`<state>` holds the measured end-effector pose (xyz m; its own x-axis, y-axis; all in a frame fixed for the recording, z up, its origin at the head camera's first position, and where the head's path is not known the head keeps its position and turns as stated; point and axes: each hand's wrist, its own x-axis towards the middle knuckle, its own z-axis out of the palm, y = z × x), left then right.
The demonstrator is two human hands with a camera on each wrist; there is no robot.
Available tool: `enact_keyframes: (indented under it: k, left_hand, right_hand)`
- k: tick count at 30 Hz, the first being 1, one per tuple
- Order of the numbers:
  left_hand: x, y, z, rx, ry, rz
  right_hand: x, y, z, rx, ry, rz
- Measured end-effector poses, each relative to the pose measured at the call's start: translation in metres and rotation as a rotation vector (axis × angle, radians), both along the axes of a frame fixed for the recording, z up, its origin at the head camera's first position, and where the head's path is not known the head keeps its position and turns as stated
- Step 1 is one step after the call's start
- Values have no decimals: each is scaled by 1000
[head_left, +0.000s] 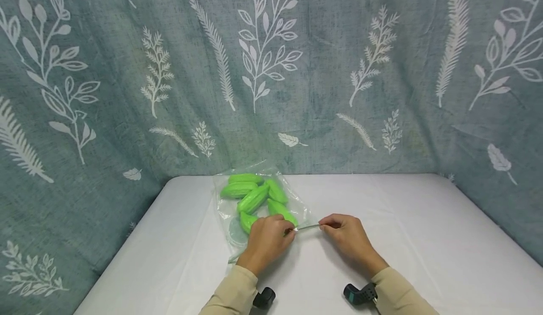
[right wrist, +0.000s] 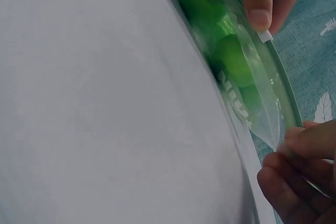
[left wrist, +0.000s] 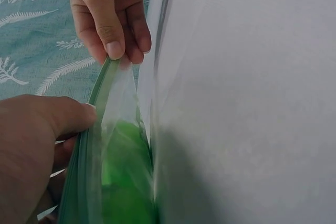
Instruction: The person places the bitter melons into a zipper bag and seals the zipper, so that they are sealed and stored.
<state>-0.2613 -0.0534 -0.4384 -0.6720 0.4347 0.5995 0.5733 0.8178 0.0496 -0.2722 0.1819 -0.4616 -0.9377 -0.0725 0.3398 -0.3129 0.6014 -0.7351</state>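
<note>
A clear slider zip bag (head_left: 223,211) lies on the table with several bright green, long, tapered, ridged pieces (head_left: 253,199) inside. My left hand (head_left: 267,240) pinches the bag's green-edged mouth near its middle. In the right wrist view, a small white slider (right wrist: 265,36) shows under those fingertips. My right hand (head_left: 349,236) pinches the right end of the same green zip strip (left wrist: 100,90) between thumb and forefinger. Between the two hands the strip is drawn straight, raised toward me. Part of the green pieces is hidden behind my left hand.
The white-covered table (head_left: 407,220) extends to both sides of the bag. Behind it hangs a blue-green curtain (head_left: 314,117) with white leaf prints. Black wrist cameras sit below my left wrist (head_left: 265,298) and right wrist (head_left: 358,294).
</note>
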Motion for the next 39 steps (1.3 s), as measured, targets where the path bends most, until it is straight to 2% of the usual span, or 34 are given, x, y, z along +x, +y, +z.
enact_keyframes:
  k: [6, 16, 27, 34, 39]
  left_hand:
    - [2, 2, -2, -13, 26, -5]
    - [3, 2, -5, -3, 75, -10]
    - [7, -11, -6, 50, 10, -8]
    - [11, -20, -2, 54, 8, -29]
    - [13, -26, -1, 56, 31, -35]
  right_hand:
    - [3, -4, -2, 14, 40, 31]
    - [3, -3, -1, 34, 53, 0]
    - [1, -2, -4, 26, 37, -6]
    - [0, 0, -3, 21, 44, -2]
    - [1, 0, -2, 17, 43, -6]
